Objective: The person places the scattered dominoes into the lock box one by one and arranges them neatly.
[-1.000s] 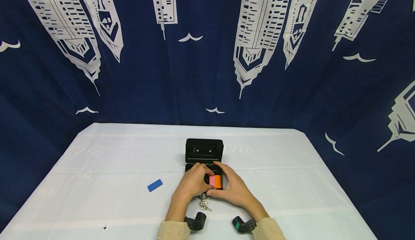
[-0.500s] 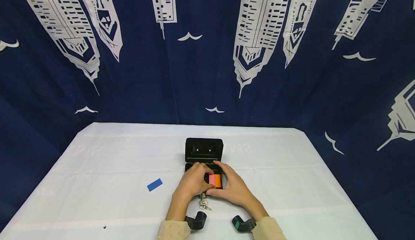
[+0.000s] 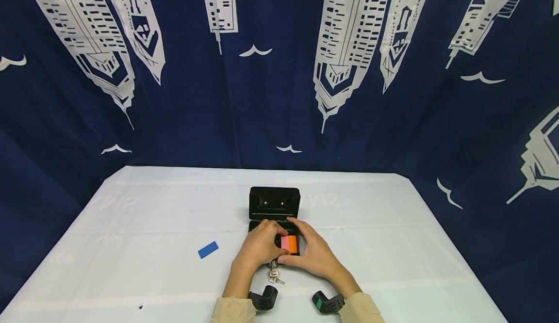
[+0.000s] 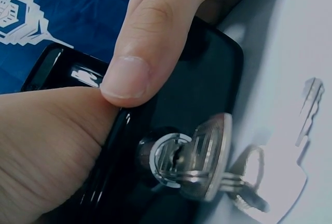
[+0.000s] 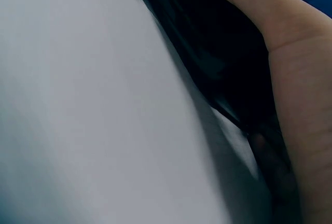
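A small black cash box (image 3: pixel 274 204) stands with its lid raised, and keys (image 3: pixel 275 277) hang from the lock in its front. A pink block (image 3: pixel 285 242) and an orange block (image 3: pixel 293 244) lie side by side inside. My left hand (image 3: pixel 259 245) reaches over the rim, its thumb and index finger pinching the pink block at its ends. Around the right side, my right hand (image 3: pixel 316 252) grips the box. Its thumb (image 4: pixel 127 79) presses on the front wall beside the lock in the left wrist view. Part of the interior is hidden under my left hand.
A blue block (image 3: pixel 208 250) lies on the white table (image 3: pixel 144 265), left of the box. A tiny dark speck (image 3: pixel 140 307) is near the front left. Black wrist devices (image 3: pixel 264 298) sit at both sleeves. A navy printed cloth (image 3: pixel 196 95) hangs behind.
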Motion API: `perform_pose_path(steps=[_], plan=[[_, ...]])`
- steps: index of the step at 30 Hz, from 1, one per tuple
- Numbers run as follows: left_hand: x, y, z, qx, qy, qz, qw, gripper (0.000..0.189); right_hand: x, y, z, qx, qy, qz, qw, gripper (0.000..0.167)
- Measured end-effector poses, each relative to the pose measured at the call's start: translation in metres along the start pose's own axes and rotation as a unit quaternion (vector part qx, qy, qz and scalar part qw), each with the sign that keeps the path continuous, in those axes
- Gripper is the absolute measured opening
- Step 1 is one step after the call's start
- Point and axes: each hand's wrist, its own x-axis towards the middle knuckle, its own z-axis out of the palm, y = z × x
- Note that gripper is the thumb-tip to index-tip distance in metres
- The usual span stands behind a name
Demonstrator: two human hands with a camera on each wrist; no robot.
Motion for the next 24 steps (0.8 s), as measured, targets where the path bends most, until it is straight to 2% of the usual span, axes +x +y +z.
perform_pose_path(steps=[5,11,18,24], plan=[[0.001,-0.002,-0.002,-0.009,-0.012,0.003,0.9999,0.040,0.001,0.000,0.000,-0.002,0.002,-0.004,1.0000,0.102],[-0.001,-0.005,-0.004,-0.045,-0.030,0.001,0.9985,0.044,0.000,0.001,0.001,0.000,0.004,-0.009,0.9999,0.101],[-0.003,-0.009,-0.011,-0.087,-0.028,0.016,0.9957,0.044,-0.001,0.001,0.001,0.006,0.001,-0.007,1.0000,0.101],[-0.002,-0.009,-0.017,-0.096,-0.024,0.024,0.9947,0.046,0.000,0.000,0.000,0.007,0.001,-0.007,0.9999,0.102]])
